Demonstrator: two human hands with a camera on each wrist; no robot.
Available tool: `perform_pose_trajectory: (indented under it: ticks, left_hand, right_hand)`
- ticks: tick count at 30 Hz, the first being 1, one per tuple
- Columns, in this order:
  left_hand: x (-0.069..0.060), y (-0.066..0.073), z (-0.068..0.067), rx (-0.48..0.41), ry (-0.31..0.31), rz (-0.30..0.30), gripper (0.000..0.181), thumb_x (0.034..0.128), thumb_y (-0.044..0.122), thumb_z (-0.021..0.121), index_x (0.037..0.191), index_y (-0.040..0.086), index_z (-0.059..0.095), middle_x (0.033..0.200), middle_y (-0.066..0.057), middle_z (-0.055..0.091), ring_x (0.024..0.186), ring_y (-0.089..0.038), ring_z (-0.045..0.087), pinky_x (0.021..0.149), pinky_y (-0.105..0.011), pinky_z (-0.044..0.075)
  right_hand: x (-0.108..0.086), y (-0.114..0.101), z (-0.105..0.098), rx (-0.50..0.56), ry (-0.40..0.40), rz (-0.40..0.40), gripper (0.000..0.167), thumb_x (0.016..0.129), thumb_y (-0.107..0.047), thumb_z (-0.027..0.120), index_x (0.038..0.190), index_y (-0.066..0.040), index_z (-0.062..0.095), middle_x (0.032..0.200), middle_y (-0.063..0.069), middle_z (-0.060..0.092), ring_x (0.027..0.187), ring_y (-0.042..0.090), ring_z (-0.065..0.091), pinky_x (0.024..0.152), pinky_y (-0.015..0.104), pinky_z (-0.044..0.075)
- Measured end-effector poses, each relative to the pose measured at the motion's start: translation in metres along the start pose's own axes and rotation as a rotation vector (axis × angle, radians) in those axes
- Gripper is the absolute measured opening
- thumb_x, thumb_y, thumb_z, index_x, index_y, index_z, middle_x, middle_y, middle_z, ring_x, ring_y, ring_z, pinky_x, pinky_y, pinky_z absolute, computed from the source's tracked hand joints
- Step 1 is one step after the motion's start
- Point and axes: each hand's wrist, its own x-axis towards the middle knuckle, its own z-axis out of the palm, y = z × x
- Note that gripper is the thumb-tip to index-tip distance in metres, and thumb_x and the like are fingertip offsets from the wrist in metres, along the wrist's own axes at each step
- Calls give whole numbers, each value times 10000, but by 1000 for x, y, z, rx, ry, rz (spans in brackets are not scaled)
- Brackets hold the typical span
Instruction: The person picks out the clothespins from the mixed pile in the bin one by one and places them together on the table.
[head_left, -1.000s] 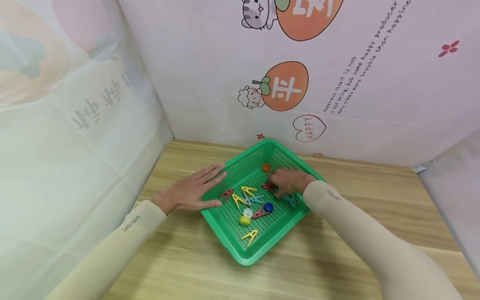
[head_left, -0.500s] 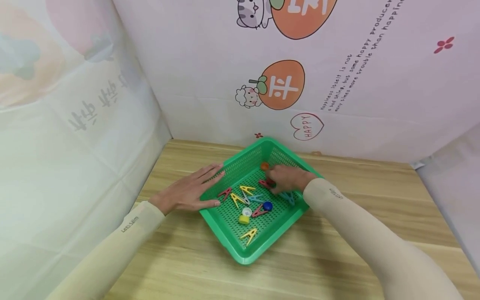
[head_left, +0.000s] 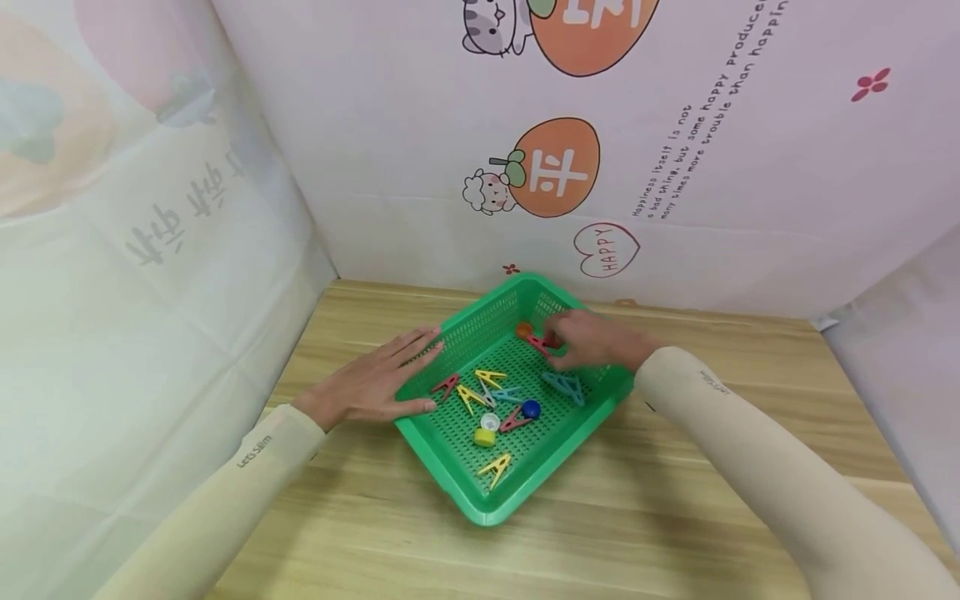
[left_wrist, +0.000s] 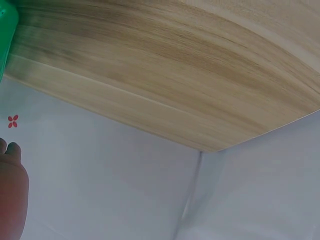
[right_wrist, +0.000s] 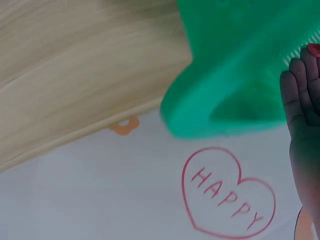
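Note:
In the head view a green plastic basket (head_left: 420,433) stands on the wooden table, holding several clothespins and bottle caps. My left hand (head_left: 375,379) rests on its left rim with the fingers spread. Inside the far right part, my right hand (head_left: 592,340) pinches a red clothespin (head_left: 537,343); the fingers partly cover it. Something red (right_wrist: 314,49) shows at the right fingertips in the right wrist view. An orange cap (head_left: 523,331) lies just left of them. Blue clothespins (head_left: 564,387) lie below that hand. Yellow clothespins (head_left: 490,378), a blue cap (head_left: 531,409) and a yellow cap (head_left: 484,437) lie nearer the middle and front.
A printed white cloth wall (head_left: 420,242) rises behind the table (head_left: 675,500), close to the basket's far corner. Another white cloth (head_left: 187,300) hangs on the left. The basket's raised walls surround the small items.
The right hand has shifted up and to the right inside the basket, and the red clothespin has moved up with it. Blue clothespins are now uncovered. The left hand stays on the rim.

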Motion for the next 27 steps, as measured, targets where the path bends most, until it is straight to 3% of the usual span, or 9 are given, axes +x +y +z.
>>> perform_pose_trajectory:
  ticks: [10, 19, 27]
  left_hand:
    - [-1, -1, 1, -2, -2, -7, 958, 1064, 676, 514, 1765, 141, 137, 1860, -19, -26, 1729, -275, 19, 1401, -516, 178]
    - [0, 1, 0, -3, 2, 0, 952, 1070, 677, 505, 1763, 132, 145, 1862, -29, -10, 1729, -288, 34, 1398, -520, 189]
    - [-2, 2, -2, 3, 26, 19, 949, 1068, 658, 529, 1750, 87, 196, 1859, -83, 40, 1722, -336, 77, 1386, -551, 216]
  right_hand:
    - [-27, 9, -25, 14, 84, 89, 281, 932, -264, 813, 1129, -74, 752, 1074, 28, 750, 979, 189, 719, 879, 440, 648]
    - [-62, 17, -38, 23, 166, 52, 205, 914, -163, 839, 1059, -43, 759, 1021, 54, 777, 920, 183, 753, 862, 438, 668]
    - [-85, 25, -46, 13, 200, 152, 240, 924, -203, 834, 1069, -24, 769, 993, 82, 783, 908, 243, 730, 864, 480, 656]
